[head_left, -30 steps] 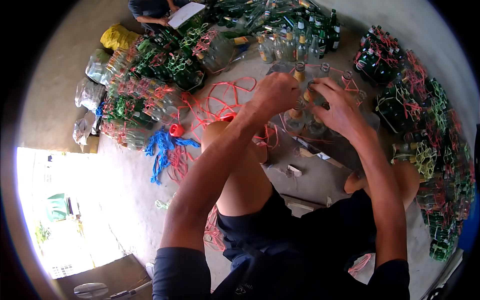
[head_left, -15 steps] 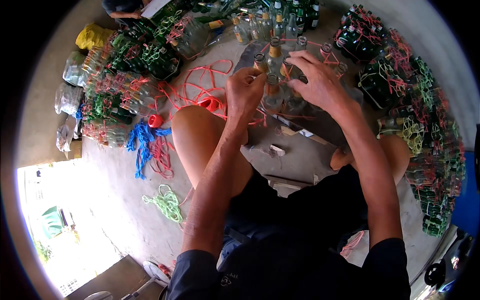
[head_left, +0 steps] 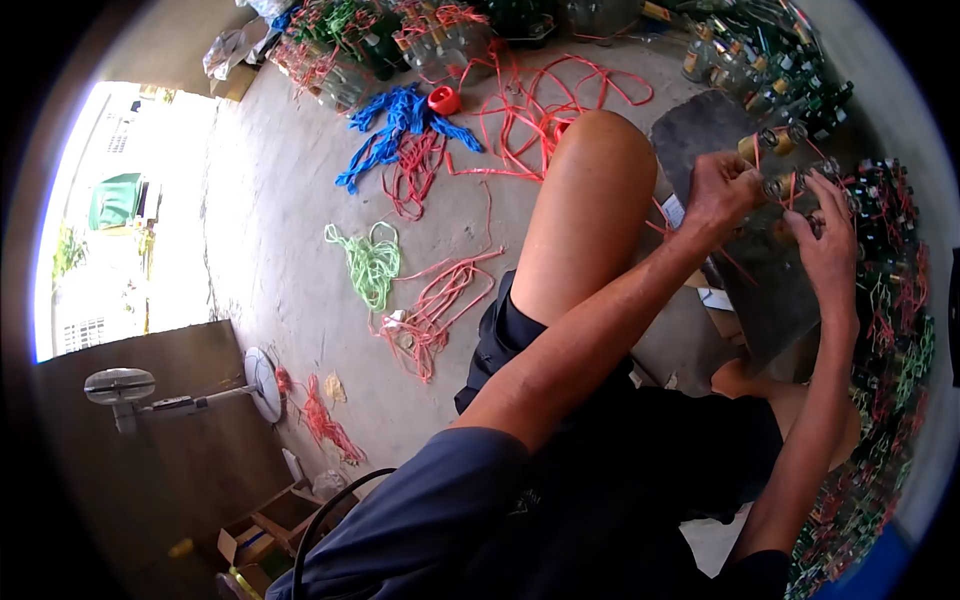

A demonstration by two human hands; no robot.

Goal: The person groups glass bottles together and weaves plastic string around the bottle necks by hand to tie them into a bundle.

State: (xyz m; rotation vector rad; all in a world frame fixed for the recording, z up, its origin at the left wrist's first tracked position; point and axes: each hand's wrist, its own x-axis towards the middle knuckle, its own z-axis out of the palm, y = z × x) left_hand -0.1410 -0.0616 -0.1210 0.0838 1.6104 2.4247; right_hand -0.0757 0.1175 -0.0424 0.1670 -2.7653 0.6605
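Several glass bottles stand together on a dark flat board (head_left: 765,310), and their necks show around my hands. Red plastic string (head_left: 792,186) runs around and between the necks of these bottles (head_left: 785,138). My left hand (head_left: 725,190) is closed in a pinch at the near-left side of the cluster, with red string at its fingertips. Beside the necks on the right, my right hand (head_left: 830,235) has its thumb and fingers apart, the fingertips close to the string. The lower parts of the bottles are largely hidden by my hands.
Loose red string (head_left: 520,110), blue strips (head_left: 405,125) and a green string bundle (head_left: 365,265) lie on the floor. Bundled bottles (head_left: 440,45) line the back, with more bottles (head_left: 890,320) along the right wall. A white fan (head_left: 262,385) stands at lower left.
The view has swung left, so the bottles and hands now appear farther right. My left hand stays pinched beside the necks; my right hand stays at their right side.
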